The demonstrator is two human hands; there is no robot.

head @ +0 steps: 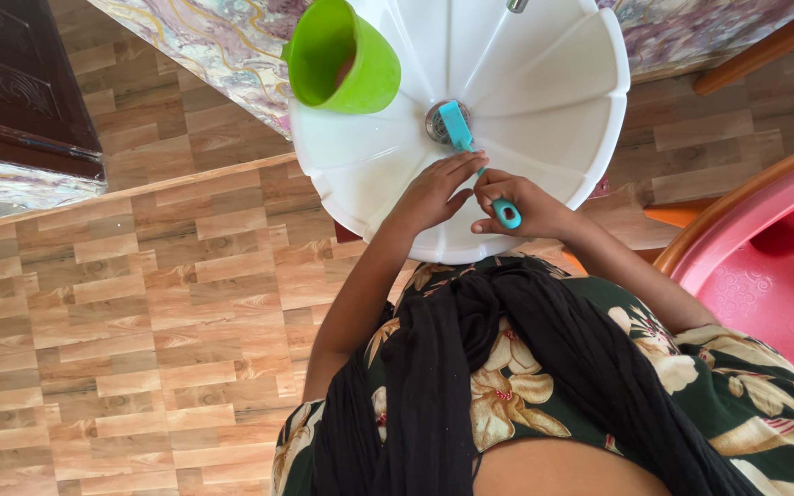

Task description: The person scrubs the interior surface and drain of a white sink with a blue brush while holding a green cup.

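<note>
A white scalloped sink basin (544,101) sits in front of me, seen from above. My right hand (526,207) grips the handle of a teal brush (459,129), whose head rests over the metal drain (437,124) at the basin's centre. My left hand (434,193) lies with fingers together on the basin's inner wall, its fingertips touching the brush's shaft. A lime green plastic cup (342,57) leans on the basin's left rim, its mouth turned toward me.
A metal tap (517,5) pokes in at the top. A pink plastic tub (774,266) stands at the right. Wood-pattern floor tiles (140,303) spread to the left, with a dark wooden door (11,73) at the upper left and marbled wall tiles (222,37) behind the sink.
</note>
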